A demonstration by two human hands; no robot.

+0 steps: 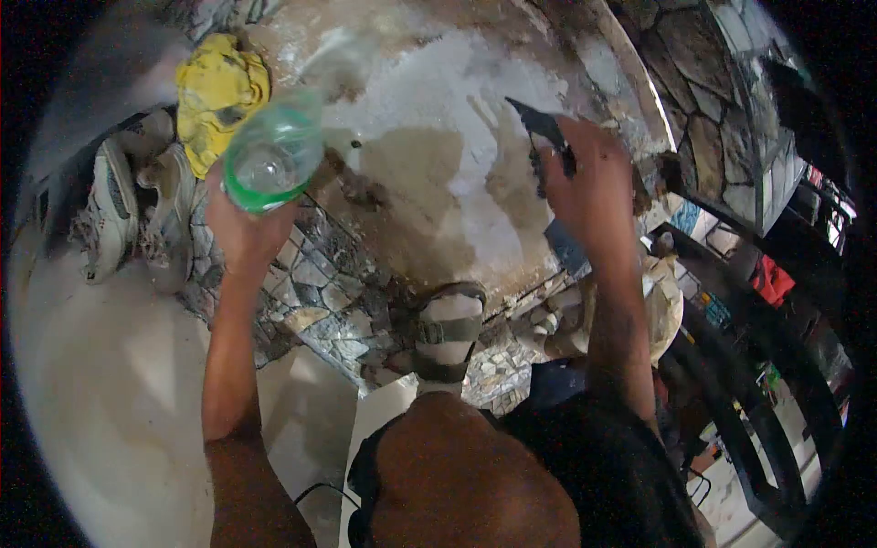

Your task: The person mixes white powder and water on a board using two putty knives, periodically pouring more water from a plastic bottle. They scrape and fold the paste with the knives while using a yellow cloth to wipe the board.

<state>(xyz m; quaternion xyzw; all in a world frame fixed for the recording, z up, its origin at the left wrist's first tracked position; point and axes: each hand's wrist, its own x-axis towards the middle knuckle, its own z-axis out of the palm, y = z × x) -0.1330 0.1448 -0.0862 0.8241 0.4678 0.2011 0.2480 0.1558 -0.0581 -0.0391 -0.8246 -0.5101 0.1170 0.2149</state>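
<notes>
Bare knee (470, 475) nearest. Left hand (245, 233) grips green plastic bottle (274, 151) by its near end, apparently leaving the far end free; right hand (594, 178) grasps dark pointed tool (541, 124), tip outward.

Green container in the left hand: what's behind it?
Behind the green container, the yellow cloth shows on the picture's left. Any cloth directly behind is covered, as are fingertips of the left hand.

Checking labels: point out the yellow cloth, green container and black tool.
Yellow cloth (219, 91): head view, middle of crumpled fabric.
Green container (292, 131): head view, side wall.
Black tool (541, 123): head view, flat part beyond the fingers.
</notes>
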